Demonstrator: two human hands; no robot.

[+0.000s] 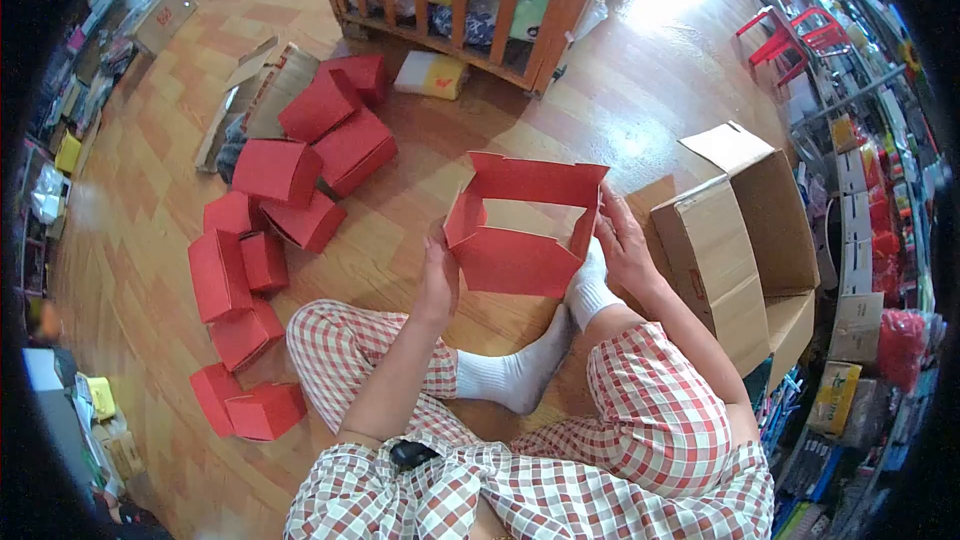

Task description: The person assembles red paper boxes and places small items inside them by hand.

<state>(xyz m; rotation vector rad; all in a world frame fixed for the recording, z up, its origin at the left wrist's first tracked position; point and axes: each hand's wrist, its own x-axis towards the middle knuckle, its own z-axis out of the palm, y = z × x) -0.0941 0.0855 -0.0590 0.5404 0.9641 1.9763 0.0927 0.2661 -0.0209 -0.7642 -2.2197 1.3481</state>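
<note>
A red cardboard box (pixel 525 262) is held up between my two hands, its flaps spread and the floor visible through its middle. My left hand (pixel 437 275) presses against its left side, with the fingers partly hidden behind the card. On the right side, my right hand (pixel 625 245) rests with its fingers against the box wall. To the left, several closed red boxes (pixel 277 171) lie in a loose curved pile on the wood floor (pixel 400 230).
An open brown carton (pixel 715 270) stands at the right. A wooden crib (pixel 535 30) with soft toys is at the top, a yellow and white packet (pixel 431 75) beside it. Flattened cardboard (pixel 283 90) lies behind the pile. Stocked shelves (pixel 855 270) line the right; a red stool (pixel 775 43) stands near them.
</note>
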